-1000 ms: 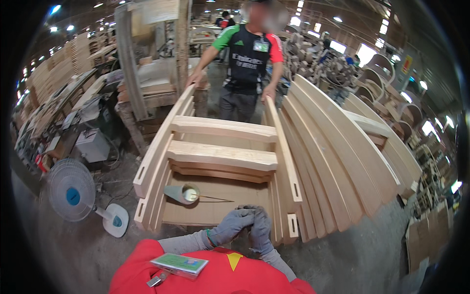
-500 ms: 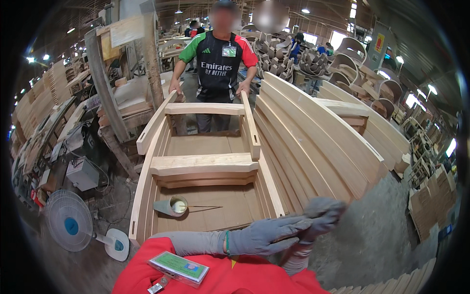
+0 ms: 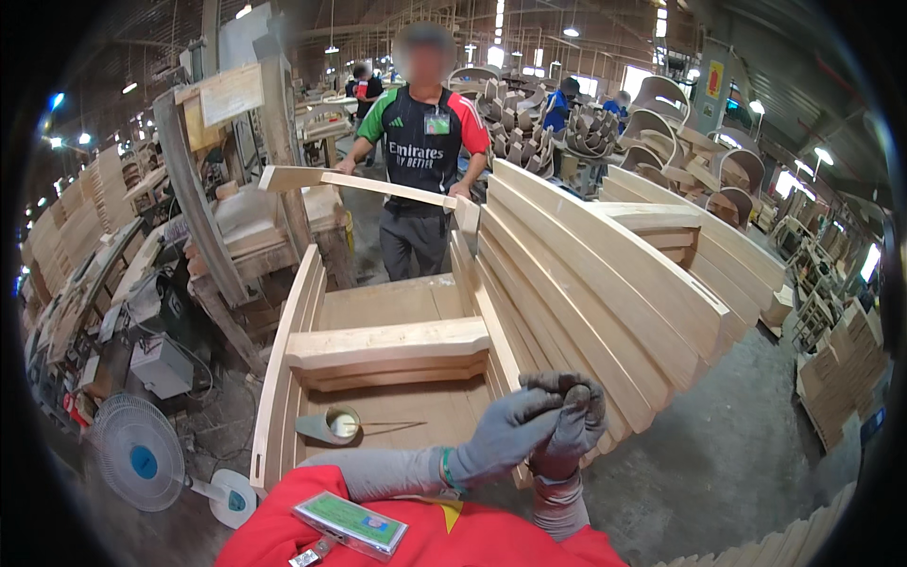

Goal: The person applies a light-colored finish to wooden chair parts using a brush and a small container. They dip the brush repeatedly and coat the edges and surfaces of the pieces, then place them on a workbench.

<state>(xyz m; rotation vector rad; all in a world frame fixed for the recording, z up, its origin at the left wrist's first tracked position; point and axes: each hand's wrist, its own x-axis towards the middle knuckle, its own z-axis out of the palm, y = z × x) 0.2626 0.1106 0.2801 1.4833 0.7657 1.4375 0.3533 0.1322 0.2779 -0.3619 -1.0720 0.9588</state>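
My left hand [image 3: 503, 437], in a grey glove, meets my right hand [image 3: 573, 420], whose glove is darker and soiled. Both have bent, closed fingers pressed together at the tips; anything between them is too small or hidden to make out. Just beyond them stands a stack of pale wooden frames [image 3: 387, 342] with a crossbar. Inside it a grey-green cup [image 3: 326, 427] lies tilted, with whitish stuff in it and thin sticks [image 3: 392, 424] reaching out. Across the stack a co-worker [image 3: 422, 156] holds one wooden frame [image 3: 387, 187] up and tilted, clear of the stack.
More nested wooden frames [image 3: 590, 283] stand close on the right. A white fan [image 3: 142, 458] is on the floor at the left, near a grey box [image 3: 162, 364]. Rough posts and a bench [image 3: 250, 222] rise behind. Curved wooden parts [image 3: 661, 132] are piled at the far right.
The co-worker has raised the top frame off the stack and turned it on its side. My hands have shifted slightly left, and their fingers have gone from overlapping to meeting at the tips.
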